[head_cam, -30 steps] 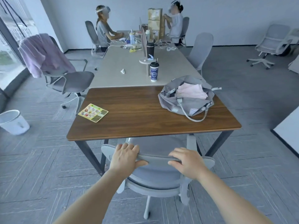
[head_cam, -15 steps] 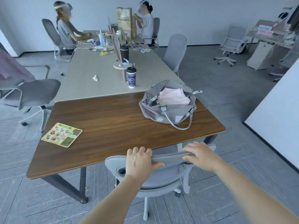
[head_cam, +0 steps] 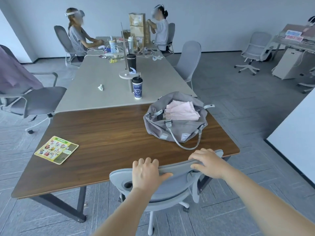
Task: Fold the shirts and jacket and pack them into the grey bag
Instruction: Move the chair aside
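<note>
The grey bag (head_cam: pixel 163 128) lies open on the right part of the brown table (head_cam: pixel 105 130), with a folded pink garment (head_cam: pixel 182 110) showing inside it. A purple garment (head_cam: pixel 12 74) hangs over the back of a chair at the far left edge. My left hand (head_cam: pixel 146 172) and my right hand (head_cam: pixel 208 163) both grip the top of the backrest of a grey office chair (head_cam: pixel 163 186) at the table's near edge, below the bag.
A colourful card (head_cam: pixel 56 149) lies on the table's left side. Behind it a grey table (head_cam: pixel 109 92) holds a blue paper cup (head_cam: pixel 137 88), a dark tumbler and clutter. Two people sit at its far end. More chairs (head_cam: pixel 189 60) stand around.
The view has swung and shifted to the right, so the table and bag sit differently in frame. The chair has turned with my hands, which keep their grip on the backrest.
</note>
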The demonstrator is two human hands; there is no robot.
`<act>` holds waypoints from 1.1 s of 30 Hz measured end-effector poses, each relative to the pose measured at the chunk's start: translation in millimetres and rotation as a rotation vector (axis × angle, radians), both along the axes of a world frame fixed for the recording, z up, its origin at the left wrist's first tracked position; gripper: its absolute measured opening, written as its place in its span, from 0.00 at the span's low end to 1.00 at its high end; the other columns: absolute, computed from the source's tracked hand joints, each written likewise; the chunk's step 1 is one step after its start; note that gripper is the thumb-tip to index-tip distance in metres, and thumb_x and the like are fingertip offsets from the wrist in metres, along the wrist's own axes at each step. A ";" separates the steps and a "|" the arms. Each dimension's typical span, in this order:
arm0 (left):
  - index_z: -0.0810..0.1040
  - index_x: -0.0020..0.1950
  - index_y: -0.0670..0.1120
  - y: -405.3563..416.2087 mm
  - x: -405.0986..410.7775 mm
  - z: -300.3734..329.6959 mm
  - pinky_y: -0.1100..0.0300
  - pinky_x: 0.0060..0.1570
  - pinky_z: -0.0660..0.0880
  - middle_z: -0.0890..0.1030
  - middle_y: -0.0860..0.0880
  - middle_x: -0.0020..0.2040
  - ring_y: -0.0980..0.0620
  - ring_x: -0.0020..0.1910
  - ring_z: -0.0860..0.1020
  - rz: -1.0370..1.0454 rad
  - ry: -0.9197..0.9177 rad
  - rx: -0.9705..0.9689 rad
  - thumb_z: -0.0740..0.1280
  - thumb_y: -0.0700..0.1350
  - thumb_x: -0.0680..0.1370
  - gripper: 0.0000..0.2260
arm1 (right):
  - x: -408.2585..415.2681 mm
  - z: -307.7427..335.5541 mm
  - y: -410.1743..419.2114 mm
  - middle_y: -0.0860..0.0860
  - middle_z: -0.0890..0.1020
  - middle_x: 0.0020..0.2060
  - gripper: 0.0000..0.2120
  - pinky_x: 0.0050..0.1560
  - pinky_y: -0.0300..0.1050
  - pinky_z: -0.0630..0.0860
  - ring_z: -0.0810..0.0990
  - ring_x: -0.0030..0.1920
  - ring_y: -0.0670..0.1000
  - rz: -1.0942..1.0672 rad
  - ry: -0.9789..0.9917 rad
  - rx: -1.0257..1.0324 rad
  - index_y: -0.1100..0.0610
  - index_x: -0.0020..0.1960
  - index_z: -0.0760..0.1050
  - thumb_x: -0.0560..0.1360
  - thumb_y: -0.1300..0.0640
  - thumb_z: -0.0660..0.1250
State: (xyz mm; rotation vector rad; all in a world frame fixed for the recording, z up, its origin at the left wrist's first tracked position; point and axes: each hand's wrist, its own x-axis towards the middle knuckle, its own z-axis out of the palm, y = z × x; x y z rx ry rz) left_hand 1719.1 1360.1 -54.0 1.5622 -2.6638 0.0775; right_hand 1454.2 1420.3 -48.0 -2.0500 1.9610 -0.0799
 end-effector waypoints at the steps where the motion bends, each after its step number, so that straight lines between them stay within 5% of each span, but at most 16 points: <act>1: 0.76 0.48 0.51 -0.2 -4.9 -0.3 0.53 0.50 0.66 0.77 0.52 0.43 0.48 0.46 0.73 0.006 0.012 -0.005 0.53 0.77 0.70 0.31 | -5.2 0.2 -2.4 0.41 0.76 0.60 0.16 0.64 0.46 0.61 0.69 0.61 0.46 0.006 0.004 -0.001 0.47 0.65 0.73 0.81 0.42 0.59; 15: 0.74 0.52 0.51 -12.4 -27.1 3.8 0.53 0.56 0.67 0.76 0.52 0.48 0.47 0.52 0.72 0.079 0.021 0.086 0.56 0.76 0.69 0.30 | -18.2 1.7 -14.2 0.43 0.77 0.59 0.16 0.63 0.50 0.64 0.71 0.59 0.48 0.028 -0.008 -0.070 0.46 0.64 0.73 0.80 0.41 0.58; 19: 0.75 0.53 0.51 -8.4 -11.6 1.2 0.53 0.54 0.69 0.76 0.52 0.48 0.47 0.51 0.74 0.044 0.122 0.042 0.58 0.69 0.73 0.24 | 13.0 9.3 -21.0 0.41 0.77 0.58 0.18 0.61 0.47 0.66 0.72 0.60 0.46 0.055 -0.073 -0.116 0.46 0.65 0.73 0.79 0.40 0.59; 24: 0.78 0.53 0.50 -4.9 63.8 4.9 0.52 0.48 0.75 0.79 0.52 0.48 0.46 0.50 0.78 0.110 0.184 -0.012 0.69 0.55 0.71 0.13 | 115.9 31.0 -52.0 0.44 0.79 0.55 0.16 0.54 0.45 0.71 0.74 0.57 0.48 0.202 -0.089 -0.241 0.48 0.63 0.75 0.79 0.42 0.60; 28: 0.75 0.61 0.51 -8.3 173.1 18.6 0.52 0.57 0.71 0.76 0.52 0.58 0.46 0.61 0.72 0.311 0.170 0.068 0.61 0.53 0.78 0.13 | 228.5 44.5 -85.7 0.45 0.77 0.59 0.18 0.55 0.45 0.68 0.72 0.62 0.50 0.371 -0.043 -0.220 0.48 0.67 0.71 0.79 0.45 0.58; 33: 0.75 0.62 0.51 -3.6 339.3 16.4 0.51 0.56 0.72 0.75 0.51 0.59 0.46 0.63 0.71 0.535 0.186 0.111 0.59 0.53 0.79 0.14 | 397.6 38.0 -118.0 0.45 0.77 0.60 0.18 0.56 0.48 0.71 0.72 0.62 0.50 0.524 0.005 -0.199 0.46 0.66 0.70 0.79 0.43 0.57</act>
